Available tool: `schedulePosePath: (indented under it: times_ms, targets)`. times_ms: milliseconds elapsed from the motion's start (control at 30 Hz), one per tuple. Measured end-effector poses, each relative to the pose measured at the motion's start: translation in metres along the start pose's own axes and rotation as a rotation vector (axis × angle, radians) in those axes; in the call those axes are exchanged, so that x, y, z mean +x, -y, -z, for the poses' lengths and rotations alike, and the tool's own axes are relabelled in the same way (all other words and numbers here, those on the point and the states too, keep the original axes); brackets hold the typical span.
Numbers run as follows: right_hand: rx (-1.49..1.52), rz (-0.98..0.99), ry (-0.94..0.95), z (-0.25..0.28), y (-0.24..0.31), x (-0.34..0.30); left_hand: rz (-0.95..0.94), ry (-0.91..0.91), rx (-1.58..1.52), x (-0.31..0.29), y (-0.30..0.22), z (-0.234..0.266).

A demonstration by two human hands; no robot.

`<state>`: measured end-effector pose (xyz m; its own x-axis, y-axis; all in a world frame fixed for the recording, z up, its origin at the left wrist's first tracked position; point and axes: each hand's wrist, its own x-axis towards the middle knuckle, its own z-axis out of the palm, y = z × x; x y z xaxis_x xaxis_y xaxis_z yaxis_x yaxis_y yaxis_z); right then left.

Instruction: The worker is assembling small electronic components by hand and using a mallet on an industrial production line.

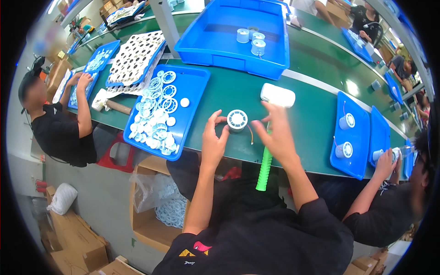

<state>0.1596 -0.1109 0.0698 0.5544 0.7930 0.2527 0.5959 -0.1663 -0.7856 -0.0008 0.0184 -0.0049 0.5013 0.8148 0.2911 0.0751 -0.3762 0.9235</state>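
Observation:
On the green bench in front of me stands a small white round housing (237, 120) with a slotted ring on top and a thin reddish wire trailing from its right side. My left hand (213, 141) is at its left edge, thumb and fingers apart; whether the fingertips touch it I cannot tell. To the right, my right hand (278, 137) is spread and slightly blurred, holding nothing. Partly behind it lies a mallet with a white head (277, 95) and a ribbed green handle (264, 170) that juts over the bench edge.
A blue tray (195, 85) of white rings and caps lies left. Behind stands a large blue bin (211, 57) with several housings. Blue trays (350, 160) with housings are at right. Co-workers sit on both sides. An open carton (140, 220) of rings stands below the bench.

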Motion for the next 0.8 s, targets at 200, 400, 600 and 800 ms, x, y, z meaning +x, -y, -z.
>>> schedulePosePath:
  times_ms: [200, 400, 600, 800]
  targets:
    - [-0.239, 0.183, 0.160, -0.051, -0.021, 0.024, 0.051, 0.010, -0.005, 0.006, -0.003, -0.004]
    - [-0.242, 0.027, -0.185, 0.024, -0.025, 0.013, 0.058, 0.031, 0.101, 0.002, -0.008, -0.007]
    - [-0.780, -0.124, -0.619, 0.161, -0.099, -0.039, 0.063, 0.023, 0.050, -0.002, -0.012, -0.009]
    - [-0.931, -0.447, -0.565, 0.200, -0.142, -0.060, 0.040, 0.013, 0.114, -0.003, -0.005, -0.007]
